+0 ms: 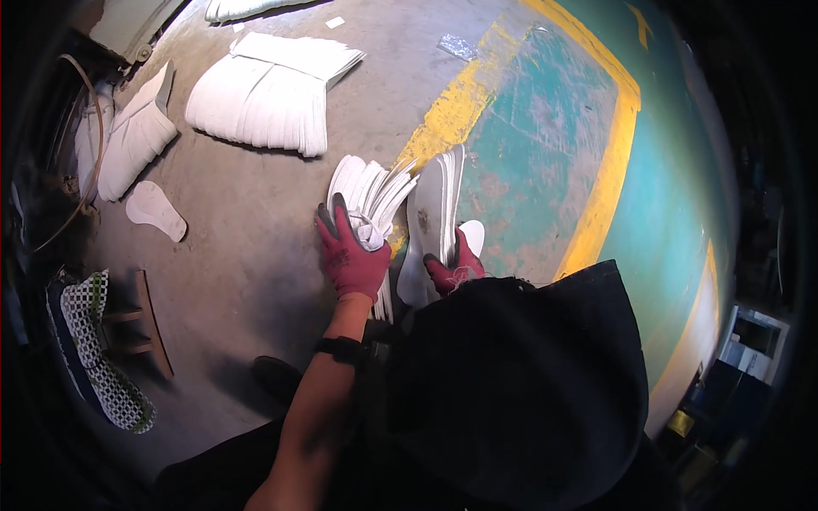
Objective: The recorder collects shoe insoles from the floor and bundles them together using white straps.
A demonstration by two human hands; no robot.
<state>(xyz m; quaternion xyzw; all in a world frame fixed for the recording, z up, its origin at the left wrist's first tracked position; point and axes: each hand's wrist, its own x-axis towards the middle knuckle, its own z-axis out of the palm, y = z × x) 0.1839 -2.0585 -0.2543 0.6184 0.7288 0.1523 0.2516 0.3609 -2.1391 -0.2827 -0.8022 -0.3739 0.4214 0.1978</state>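
Observation:
My left hand (pixel 354 264), in a dark red glove with black fingertips, grips a fanned bundle of white insoles (pixel 365 183). A crumpled whitish strip (pixel 368 232) lies at its fingers against that bundle. My right hand (pixel 457 268), gloved the same way, is closed round the lower part of a second stack of insoles (pixel 434 200). The near face of this stack is greyish with a dark smudge. Both stacks stand on edge, tilted apart at the top. Beyond my right hand a rounded white insole end (pixel 471 237) shows. A dark brim hides my right forearm.
Bundled white insoles (pixel 264 94) lie on the grey floor ahead, with another bundle (pixel 141 140) at the left. A single insole (pixel 158 209) lies near it. Lower left are a wooden frame (pixel 153 328) and a checked pad (pixel 94 349). Yellow lines (pixel 596 204) border green floor.

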